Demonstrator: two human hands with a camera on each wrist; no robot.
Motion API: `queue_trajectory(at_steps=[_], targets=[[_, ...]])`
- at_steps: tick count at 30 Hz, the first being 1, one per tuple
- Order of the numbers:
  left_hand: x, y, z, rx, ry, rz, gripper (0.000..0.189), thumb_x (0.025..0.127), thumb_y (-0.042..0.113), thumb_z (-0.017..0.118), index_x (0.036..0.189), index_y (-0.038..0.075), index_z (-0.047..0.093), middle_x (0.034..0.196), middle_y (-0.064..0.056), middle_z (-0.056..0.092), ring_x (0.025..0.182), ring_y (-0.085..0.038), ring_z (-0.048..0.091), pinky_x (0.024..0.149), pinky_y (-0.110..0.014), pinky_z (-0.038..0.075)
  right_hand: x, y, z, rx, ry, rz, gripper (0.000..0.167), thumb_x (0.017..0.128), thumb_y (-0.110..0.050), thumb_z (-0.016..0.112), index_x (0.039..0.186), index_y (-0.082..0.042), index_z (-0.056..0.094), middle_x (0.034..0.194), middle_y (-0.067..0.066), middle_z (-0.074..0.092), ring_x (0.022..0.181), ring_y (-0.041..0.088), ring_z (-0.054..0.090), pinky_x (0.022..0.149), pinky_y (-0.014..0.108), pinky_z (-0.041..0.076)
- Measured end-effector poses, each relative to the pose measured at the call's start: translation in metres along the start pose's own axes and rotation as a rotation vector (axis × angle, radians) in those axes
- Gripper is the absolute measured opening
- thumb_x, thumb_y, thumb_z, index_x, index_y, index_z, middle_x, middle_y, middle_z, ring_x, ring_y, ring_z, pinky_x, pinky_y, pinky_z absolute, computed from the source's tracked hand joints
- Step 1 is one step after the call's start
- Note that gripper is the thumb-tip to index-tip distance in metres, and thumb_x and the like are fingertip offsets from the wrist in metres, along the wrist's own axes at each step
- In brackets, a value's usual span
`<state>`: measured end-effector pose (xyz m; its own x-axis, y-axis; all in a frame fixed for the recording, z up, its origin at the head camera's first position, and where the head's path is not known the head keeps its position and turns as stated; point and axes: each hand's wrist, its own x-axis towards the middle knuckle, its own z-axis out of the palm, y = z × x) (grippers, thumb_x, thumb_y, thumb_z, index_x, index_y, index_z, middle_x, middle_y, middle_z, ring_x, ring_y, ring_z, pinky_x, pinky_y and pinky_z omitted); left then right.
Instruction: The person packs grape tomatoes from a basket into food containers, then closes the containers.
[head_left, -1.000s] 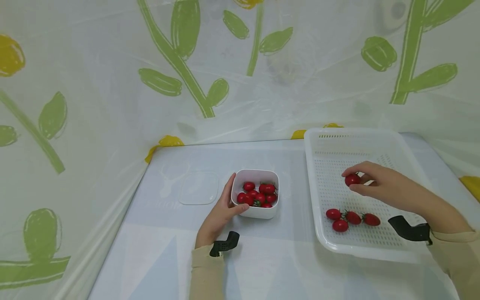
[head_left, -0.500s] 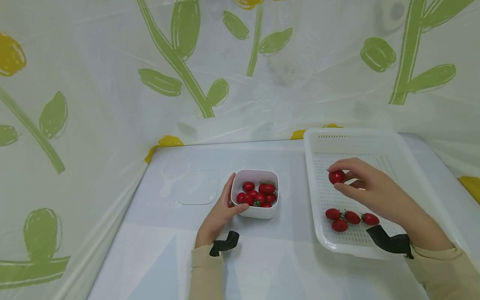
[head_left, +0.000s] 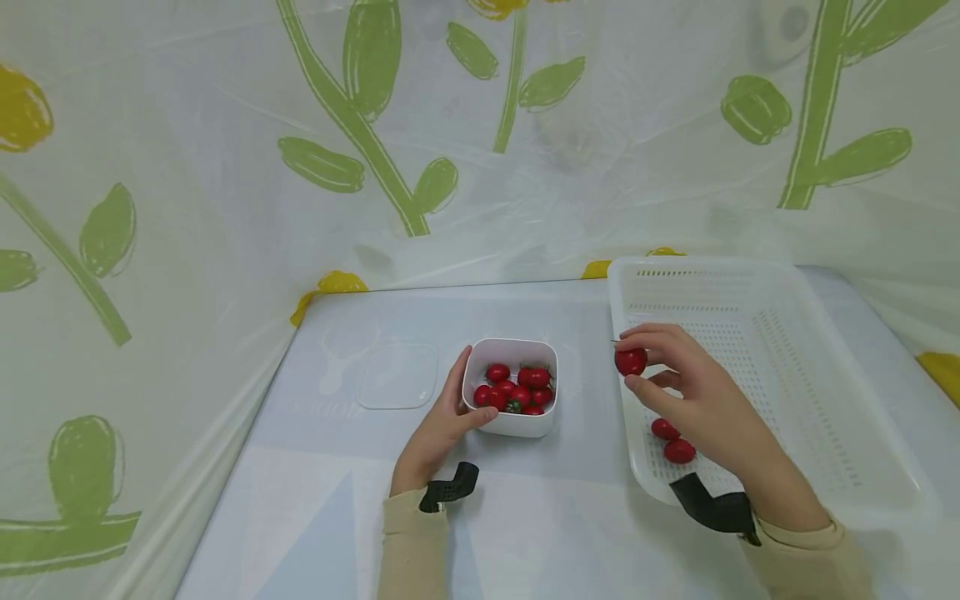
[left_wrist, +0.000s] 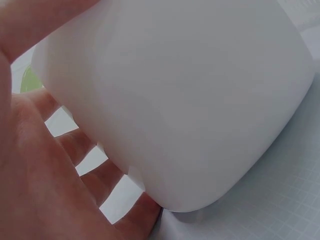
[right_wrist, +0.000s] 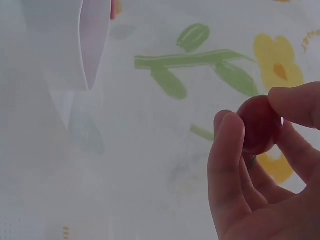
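My left hand (head_left: 441, 425) grips the near left side of a small white square container (head_left: 517, 426), thumb at the front rim and fingers along the left wall. Inside it lie several red cherry tomatoes (head_left: 521, 395) with green stems. The left wrist view is filled by the container's smooth wall (left_wrist: 185, 100), fingers spread against it. My right hand (head_left: 693, 400) pinches one cherry tomato (head_left: 630, 362) between thumb and fingertips, above the left rim of a white perforated basket (head_left: 810, 400). In the right wrist view the pinched tomato (right_wrist: 260, 125) shows up close.
Two cherry tomatoes (head_left: 679, 451) show in the basket's near left part; my right hand hides the area beside them. A clear square lid (head_left: 397, 377) lies on the table left of the container. A flower-patterned sheet (head_left: 225, 208) hangs behind and at the left.
My right hand has carried the pinched tomato leftward from over the basket's middle to its left rim, now covering some tomatoes below. The left hand and container have stayed still.
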<state>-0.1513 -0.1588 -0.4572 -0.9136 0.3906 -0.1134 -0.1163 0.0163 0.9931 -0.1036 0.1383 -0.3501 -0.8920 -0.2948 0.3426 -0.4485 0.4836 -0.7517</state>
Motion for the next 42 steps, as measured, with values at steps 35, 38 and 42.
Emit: queue_trajectory(at_steps=[35,38,42], targets=[[0.012,-0.026,-0.005,0.011,0.015,0.039,0.082,0.082,0.018,0.064,0.137,0.048,0.011,0.143,0.020,0.014,0.132,-0.015,0.011,0.100,-0.051,0.024,0.029,-0.002,0.076,0.097,0.217,0.076,0.032,0.085,-0.015,0.061,0.116,-0.021,0.055,0.118,-0.006,0.046,0.098,0.011,0.049,0.070,0.030,0.048],[0.012,-0.026,-0.006,0.009,0.017,0.026,0.082,0.082,0.018,0.064,0.137,0.048,0.011,0.143,0.020,0.014,0.132,-0.017,0.012,0.099,-0.051,0.024,0.031,-0.001,0.082,0.101,0.227,0.077,0.033,0.084,-0.014,0.061,0.116,-0.021,0.055,0.118,-0.006,0.046,0.099,0.012,0.048,0.070,0.031,0.048],[0.012,-0.026,-0.007,0.006,0.023,0.017,0.082,0.081,0.019,0.065,0.136,0.049,0.013,0.142,0.020,0.015,0.132,-0.018,0.014,0.099,-0.051,0.025,0.032,0.001,0.092,0.089,0.233,0.073,0.034,0.084,-0.015,0.061,0.117,-0.021,0.055,0.118,-0.007,0.045,0.099,0.010,0.048,0.070,0.031,0.048]])
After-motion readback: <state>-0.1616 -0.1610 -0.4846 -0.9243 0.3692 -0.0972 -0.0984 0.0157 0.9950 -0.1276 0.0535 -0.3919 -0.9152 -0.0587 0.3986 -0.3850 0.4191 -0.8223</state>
